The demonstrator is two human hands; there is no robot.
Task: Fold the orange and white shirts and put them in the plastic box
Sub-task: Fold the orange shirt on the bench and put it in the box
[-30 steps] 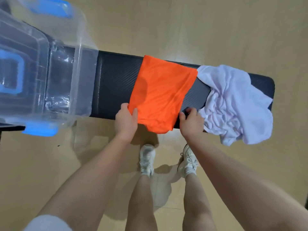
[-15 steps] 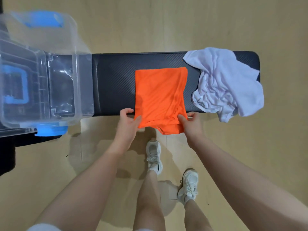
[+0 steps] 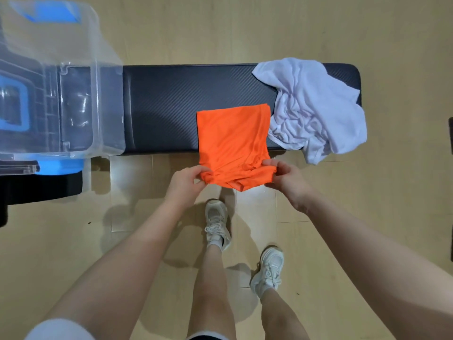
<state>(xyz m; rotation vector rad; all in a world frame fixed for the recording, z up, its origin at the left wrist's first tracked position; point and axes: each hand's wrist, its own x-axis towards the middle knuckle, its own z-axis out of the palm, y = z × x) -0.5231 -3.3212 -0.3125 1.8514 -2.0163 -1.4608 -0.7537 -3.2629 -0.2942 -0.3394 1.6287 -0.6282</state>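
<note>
Both hands, left hand (image 3: 187, 182) and right hand (image 3: 285, 179), are pinching the half-folded orange shirt (image 3: 232, 141); beside it, the crumpled white shirt (image 3: 316, 106) is lying unfolded, the clear plastic box (image 3: 98, 106) waiting.

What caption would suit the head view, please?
Both hands, left and right, pinch the folded orange shirt at the bench edge.

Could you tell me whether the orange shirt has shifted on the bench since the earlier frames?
Yes. The orange shirt has slid toward the person: its far edge has left the bench's far edge.

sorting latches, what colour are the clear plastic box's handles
Blue handles on the clear plastic box, head view.
</note>
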